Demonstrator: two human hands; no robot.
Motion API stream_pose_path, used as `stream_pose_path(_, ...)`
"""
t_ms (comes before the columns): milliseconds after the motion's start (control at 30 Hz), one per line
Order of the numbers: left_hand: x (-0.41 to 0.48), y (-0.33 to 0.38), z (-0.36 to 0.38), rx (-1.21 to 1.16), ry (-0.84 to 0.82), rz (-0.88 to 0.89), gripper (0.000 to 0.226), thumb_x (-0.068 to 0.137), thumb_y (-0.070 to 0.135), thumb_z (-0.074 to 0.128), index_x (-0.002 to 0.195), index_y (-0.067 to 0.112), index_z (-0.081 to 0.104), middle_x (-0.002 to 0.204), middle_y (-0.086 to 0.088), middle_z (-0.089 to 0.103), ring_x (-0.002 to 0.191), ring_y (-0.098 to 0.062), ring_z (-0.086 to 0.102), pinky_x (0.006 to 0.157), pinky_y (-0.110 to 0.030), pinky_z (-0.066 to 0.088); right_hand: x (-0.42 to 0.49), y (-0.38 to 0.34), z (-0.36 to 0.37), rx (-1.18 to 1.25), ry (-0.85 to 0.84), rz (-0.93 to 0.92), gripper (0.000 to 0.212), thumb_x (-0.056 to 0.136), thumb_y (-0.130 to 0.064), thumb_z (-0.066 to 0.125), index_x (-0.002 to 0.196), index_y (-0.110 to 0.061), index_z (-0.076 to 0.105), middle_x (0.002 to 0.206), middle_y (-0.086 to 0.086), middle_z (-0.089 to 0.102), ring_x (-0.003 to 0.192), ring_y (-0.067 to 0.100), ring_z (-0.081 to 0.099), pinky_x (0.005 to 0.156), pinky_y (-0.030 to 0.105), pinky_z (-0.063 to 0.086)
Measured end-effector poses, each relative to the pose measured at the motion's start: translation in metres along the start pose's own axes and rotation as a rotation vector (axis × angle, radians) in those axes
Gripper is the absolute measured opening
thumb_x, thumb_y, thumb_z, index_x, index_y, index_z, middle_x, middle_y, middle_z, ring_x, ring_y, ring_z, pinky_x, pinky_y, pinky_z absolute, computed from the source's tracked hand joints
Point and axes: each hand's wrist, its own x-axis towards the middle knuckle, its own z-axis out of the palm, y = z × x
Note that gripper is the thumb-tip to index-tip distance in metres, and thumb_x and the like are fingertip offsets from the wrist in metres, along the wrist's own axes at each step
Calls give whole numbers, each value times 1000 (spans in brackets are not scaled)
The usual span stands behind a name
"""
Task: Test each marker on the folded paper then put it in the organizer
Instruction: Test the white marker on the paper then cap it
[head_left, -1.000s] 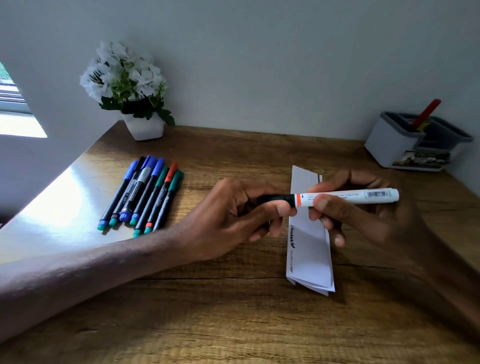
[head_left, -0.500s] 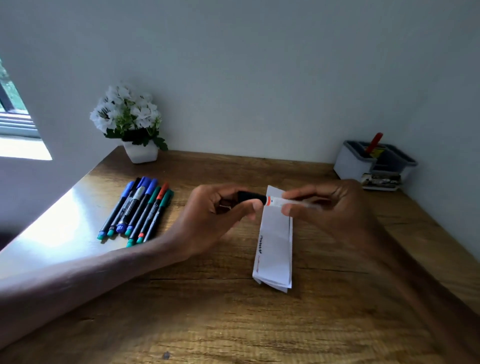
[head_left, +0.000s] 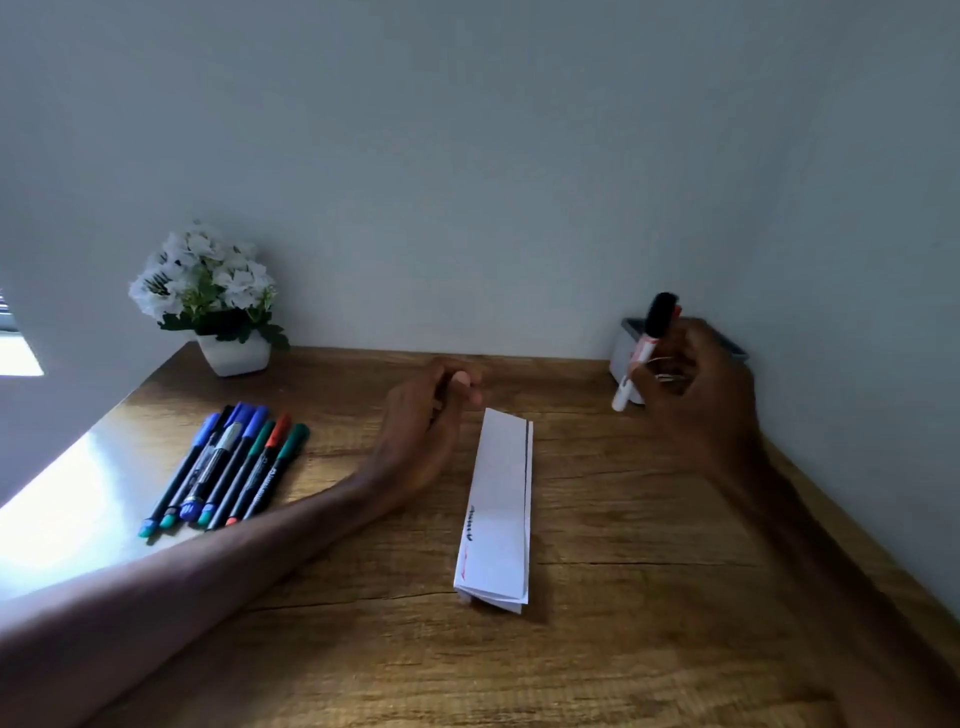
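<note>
My right hand (head_left: 693, 384) holds a white marker with a black cap (head_left: 647, 348) nearly upright, cap up, directly in front of the grey organizer (head_left: 623, 348) at the back right corner; most of the organizer is hidden behind the hand. My left hand (head_left: 428, 415) hovers over the desk just left of the folded white paper (head_left: 501, 499), fingers curled loosely, holding nothing. The paper lies lengthwise in the middle, with black and red scribbles near its left edge. Several markers (head_left: 228, 467) with blue, green and red caps lie side by side at the left.
A white pot of white flowers (head_left: 208, 301) stands at the back left. The wooden desk (head_left: 623, 597) meets walls at the back and right. Bright window light falls on its left edge.
My right hand has carried the capped marker from above the paper to the organizer at the back right. My left hand let go of the cap end and stayed near the paper.
</note>
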Motion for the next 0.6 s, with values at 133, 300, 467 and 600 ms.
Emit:
stream_pose_path(133,0,2,2,61,-19,66,17,108,25,50,105,20,66,91,12,70,87,-6,67,69,-21,53,21,2,-12,19,136,11,71,81,-6,80,140,-24,44,105,4,73,86,15,74,79,27,61)
stream_pose_path(300,0,-2,3,102,-65,82,15,107,23,51,107,19,65,94,10,68,87,-9,65,71,-34,55,55,-2,-22,-18,209,-112,76,86,-6,75,146,-30,36,107,8,72,85,14,75,73,31,63)
stream_pose_path(467,0,-4,4,110,-74,79,13,107,22,50,106,20,64,94,9,68,87,-8,65,71,-37,56,81,7,-18,-70,244,-171,49,98,-17,62,142,-24,42,107,10,72,84,21,75,77,38,63)
stream_pose_path(600,0,-4,5,122,-82,67,14,107,24,50,108,20,64,95,9,68,88,-7,65,72,-36,56,83,17,-10,-136,176,-196,43,98,-12,61,137,-25,47,106,8,71,91,18,72,83,42,61)
